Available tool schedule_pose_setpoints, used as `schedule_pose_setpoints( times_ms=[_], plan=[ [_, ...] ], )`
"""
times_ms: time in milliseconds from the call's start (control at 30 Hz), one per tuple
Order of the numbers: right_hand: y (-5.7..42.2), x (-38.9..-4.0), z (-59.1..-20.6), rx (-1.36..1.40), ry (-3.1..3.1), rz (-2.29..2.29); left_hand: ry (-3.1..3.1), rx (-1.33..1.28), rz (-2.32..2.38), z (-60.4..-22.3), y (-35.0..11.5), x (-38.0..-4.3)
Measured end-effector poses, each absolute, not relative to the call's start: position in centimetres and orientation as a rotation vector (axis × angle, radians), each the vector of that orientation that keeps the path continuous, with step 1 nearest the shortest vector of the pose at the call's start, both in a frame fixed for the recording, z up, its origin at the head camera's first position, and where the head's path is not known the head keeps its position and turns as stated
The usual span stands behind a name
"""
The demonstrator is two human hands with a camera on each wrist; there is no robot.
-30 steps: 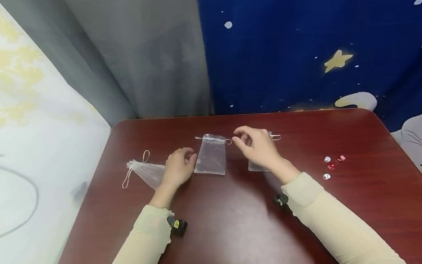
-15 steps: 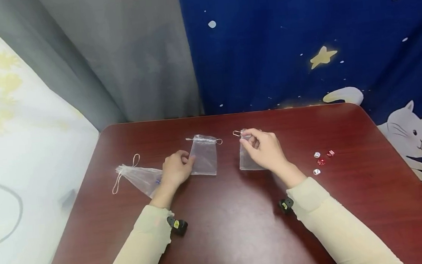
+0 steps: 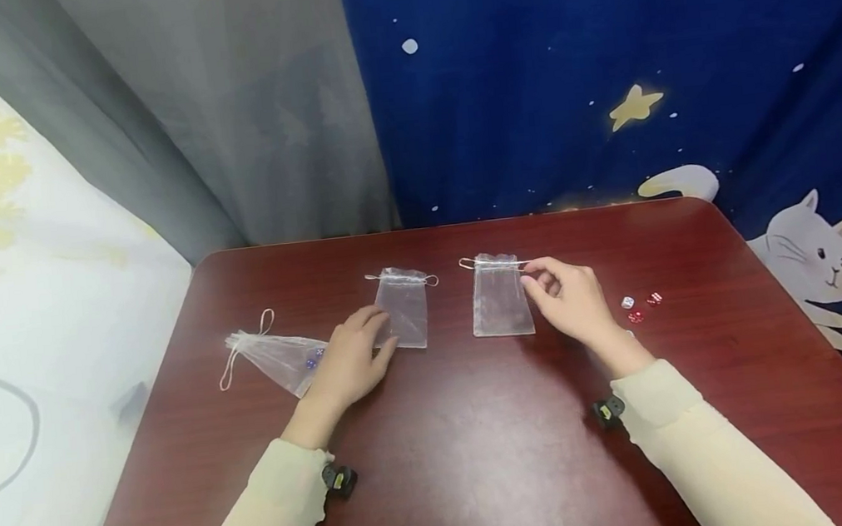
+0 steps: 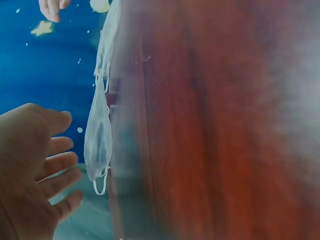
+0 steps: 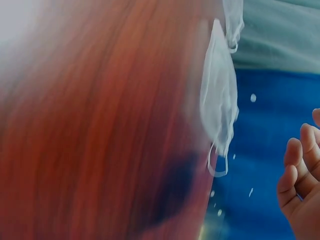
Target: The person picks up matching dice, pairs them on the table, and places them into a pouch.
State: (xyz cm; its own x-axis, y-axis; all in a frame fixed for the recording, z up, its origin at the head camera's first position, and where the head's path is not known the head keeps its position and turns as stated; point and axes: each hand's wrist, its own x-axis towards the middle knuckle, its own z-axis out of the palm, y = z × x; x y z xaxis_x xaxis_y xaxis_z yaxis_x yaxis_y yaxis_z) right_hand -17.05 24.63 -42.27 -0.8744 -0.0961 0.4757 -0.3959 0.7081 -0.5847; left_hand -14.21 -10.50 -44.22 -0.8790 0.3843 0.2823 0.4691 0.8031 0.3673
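While the left hand (image 3: 352, 357), fingers apart, hangs near the middle bag (image 3: 406, 313), whether the right hand (image 3: 573, 298) pinches the right bag (image 3: 501, 304) cannot be told; on the table (image 3: 451, 436), both look light, limp, best pinched at the top.

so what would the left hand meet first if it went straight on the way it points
Most likely the middle drawstring bag: in the head view the left hand points at it and overlaps its left edge, though its height is unclear, so it could pass above.
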Motion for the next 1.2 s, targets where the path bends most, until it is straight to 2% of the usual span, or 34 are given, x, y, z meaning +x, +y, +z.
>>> schedule_pose_setpoints(
  times_ms=[533,833,1200],
  plan=[
    [34.1,-14.7,-43.2,0.109,-2.654,0.799,-2.955,-0.77,-0.557,-45.4,-11.1,-12.6],
    [36.8,-12.9,-43.9,0.249,-2.855,0.676,-2.959,-0.785,-0.572,-45.2,-11.0,-12.6],
    [37.5,-11.1,-44.0,0.347,-3.077,0.54,-2.993,-0.775,-0.599,-44.9,-10.8,-12.5]
  ],
)
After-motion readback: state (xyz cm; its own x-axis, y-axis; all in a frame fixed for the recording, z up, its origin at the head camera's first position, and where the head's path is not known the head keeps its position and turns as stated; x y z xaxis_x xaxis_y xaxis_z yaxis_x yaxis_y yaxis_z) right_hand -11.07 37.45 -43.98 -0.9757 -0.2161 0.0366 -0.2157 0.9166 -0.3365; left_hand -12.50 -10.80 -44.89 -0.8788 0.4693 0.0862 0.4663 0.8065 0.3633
